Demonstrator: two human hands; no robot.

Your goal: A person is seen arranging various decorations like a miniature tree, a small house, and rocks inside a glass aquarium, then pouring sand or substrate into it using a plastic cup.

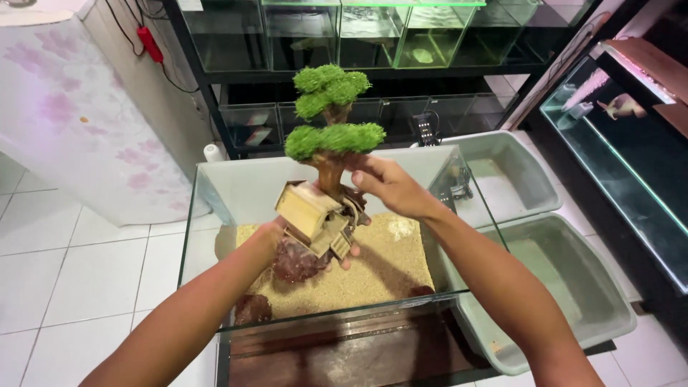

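I hold an aquarium ornament above a glass tank: a brown trunk with green mossy tufts, a small tan house and a reddish rock base. My left hand grips it from below at the base. My right hand grasps the trunk just under the lower green tuft. The tank's floor is covered with yellowish sand, with small dark rocks at its near edge.
Two grey plastic tubs stand right of the tank on the white tiled floor. A black rack with several glass tanks fills the back. A large aquarium with a fish is at right. A white cabinet stands at left.
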